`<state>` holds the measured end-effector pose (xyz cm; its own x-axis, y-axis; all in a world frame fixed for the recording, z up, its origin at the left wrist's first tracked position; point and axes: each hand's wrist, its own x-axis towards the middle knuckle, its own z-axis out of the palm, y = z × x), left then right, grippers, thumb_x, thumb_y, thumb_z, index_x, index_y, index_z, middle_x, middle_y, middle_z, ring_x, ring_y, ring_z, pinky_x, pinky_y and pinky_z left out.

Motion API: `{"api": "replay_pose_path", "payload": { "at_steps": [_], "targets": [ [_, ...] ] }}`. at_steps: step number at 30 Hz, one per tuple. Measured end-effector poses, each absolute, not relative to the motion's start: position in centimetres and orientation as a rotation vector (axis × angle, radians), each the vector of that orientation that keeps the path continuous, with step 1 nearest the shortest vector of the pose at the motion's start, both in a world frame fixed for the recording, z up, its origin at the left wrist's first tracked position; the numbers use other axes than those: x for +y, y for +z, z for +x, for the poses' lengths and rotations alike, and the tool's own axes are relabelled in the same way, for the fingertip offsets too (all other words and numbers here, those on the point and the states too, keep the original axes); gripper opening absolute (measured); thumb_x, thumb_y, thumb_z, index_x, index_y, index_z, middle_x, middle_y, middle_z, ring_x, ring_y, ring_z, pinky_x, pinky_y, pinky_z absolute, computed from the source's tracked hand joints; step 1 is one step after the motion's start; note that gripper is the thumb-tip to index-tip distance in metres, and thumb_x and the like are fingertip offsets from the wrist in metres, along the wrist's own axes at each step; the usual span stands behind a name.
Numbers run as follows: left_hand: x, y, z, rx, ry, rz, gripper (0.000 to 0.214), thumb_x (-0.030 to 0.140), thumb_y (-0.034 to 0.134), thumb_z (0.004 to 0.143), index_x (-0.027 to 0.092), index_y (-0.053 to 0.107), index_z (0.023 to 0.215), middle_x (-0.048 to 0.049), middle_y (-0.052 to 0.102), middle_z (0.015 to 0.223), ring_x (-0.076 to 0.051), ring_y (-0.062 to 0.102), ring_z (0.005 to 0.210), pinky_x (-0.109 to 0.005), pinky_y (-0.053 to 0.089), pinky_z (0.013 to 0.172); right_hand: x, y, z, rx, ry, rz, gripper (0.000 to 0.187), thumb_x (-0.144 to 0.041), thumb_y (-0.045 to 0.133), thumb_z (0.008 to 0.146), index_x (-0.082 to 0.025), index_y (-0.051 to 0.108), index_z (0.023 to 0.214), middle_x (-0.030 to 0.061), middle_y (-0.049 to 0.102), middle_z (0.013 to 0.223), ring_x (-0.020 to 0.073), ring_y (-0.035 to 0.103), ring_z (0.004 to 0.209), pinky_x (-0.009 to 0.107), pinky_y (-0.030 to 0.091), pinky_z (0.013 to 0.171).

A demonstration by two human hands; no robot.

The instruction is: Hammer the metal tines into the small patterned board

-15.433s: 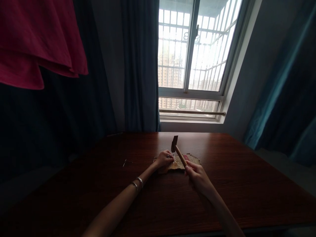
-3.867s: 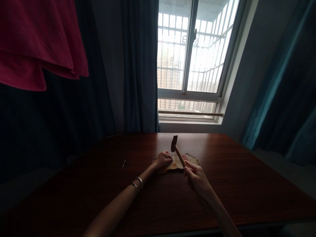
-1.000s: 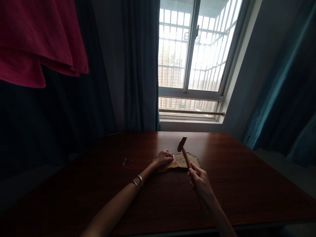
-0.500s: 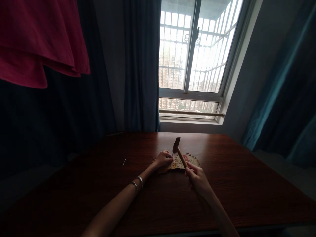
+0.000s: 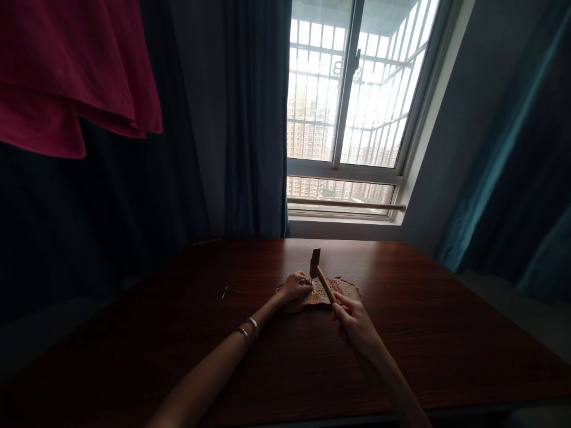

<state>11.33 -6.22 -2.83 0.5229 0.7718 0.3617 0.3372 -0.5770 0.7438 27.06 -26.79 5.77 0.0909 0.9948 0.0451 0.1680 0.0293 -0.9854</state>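
Observation:
My right hand (image 5: 352, 315) is closed round the wooden handle of a hammer (image 5: 326, 286). The hammer's dark head is over my left fingertips, on or just above the top of a thin upright nail-like pin (image 5: 311, 280). My left hand (image 5: 297, 287) pinches this pin between its fingers; whether it is a nail or a punch is too small to tell. Beneath both lies a flat tan board (image 5: 348, 292) with an uneven edge, covered in small dark dots and a reddish patch. A small whitish spot shows beside the left fingertips.
The board lies on a dark reddish-brown wooden table (image 5: 285, 368). Left of my hand lies a thin shiny needle-like piece (image 5: 224, 292). Behind the table are a barred window (image 5: 343, 89) and blue curtains (image 5: 256, 119). A pink cloth (image 5: 80, 71) hangs at upper left.
The hammer head has moved slightly left, onto or close to the top of the pin. My left hand and the board stay in place.

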Motion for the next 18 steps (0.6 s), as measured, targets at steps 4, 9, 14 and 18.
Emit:
{"api": "replay_pose_path", "payload": {
  "at_steps": [4, 9, 14, 18],
  "targets": [
    [-6.29, -2.75, 11.37, 0.904, 0.927, 2.148, 0.022, 0.038, 0.070, 0.067, 0.017, 0.072, 0.074, -0.0032, 0.062, 0.085, -0.016, 0.060, 0.077, -0.025, 0.046, 0.071, -26.83, 5.93, 26.94, -1.290, 1.036, -1.352, 0.058, -0.041, 0.047, 0.080, -0.009, 0.046, 0.129, -0.0041, 0.051, 0.063, 0.0054, 0.040, 0.032, 0.018, 0.032, 0.028],
    [-6.10, -2.97, 11.40, 0.904, 0.929, 2.141, 0.023, 0.039, 0.070, 0.066, 0.017, 0.072, 0.074, -0.0025, 0.062, 0.084, -0.016, 0.061, 0.076, -0.025, 0.046, 0.071, -26.88, 6.07, 26.76, -1.286, 1.033, -1.367, 0.058, -0.042, 0.047, 0.079, -0.009, 0.048, 0.127, -0.0043, 0.051, 0.063, 0.0053, 0.040, 0.032, 0.018, 0.032, 0.028],
    [-6.25, -2.70, 11.29, 0.899, 0.917, 2.153, 0.025, 0.038, 0.069, 0.066, 0.018, 0.073, 0.081, -0.0027, 0.063, 0.086, -0.017, 0.061, 0.079, -0.026, 0.047, 0.073, -26.97, 6.28, 26.90, -1.296, 1.031, -1.373, 0.058, -0.043, 0.047, 0.079, -0.009, 0.048, 0.126, -0.0035, 0.052, 0.064, 0.0058, 0.041, 0.033, 0.018, 0.032, 0.027],
    [-6.64, -2.24, 11.22, 0.898, 0.913, 2.151, 0.025, 0.031, 0.068, 0.068, 0.017, 0.070, 0.088, -0.0041, 0.067, 0.089, -0.019, 0.061, 0.084, -0.028, 0.047, 0.076, -26.96, 6.14, 27.02, -1.285, 1.042, -1.367, 0.060, -0.043, 0.047, 0.079, -0.010, 0.045, 0.129, -0.0039, 0.052, 0.064, 0.0058, 0.041, 0.033, 0.018, 0.032, 0.026]
  ]
}}
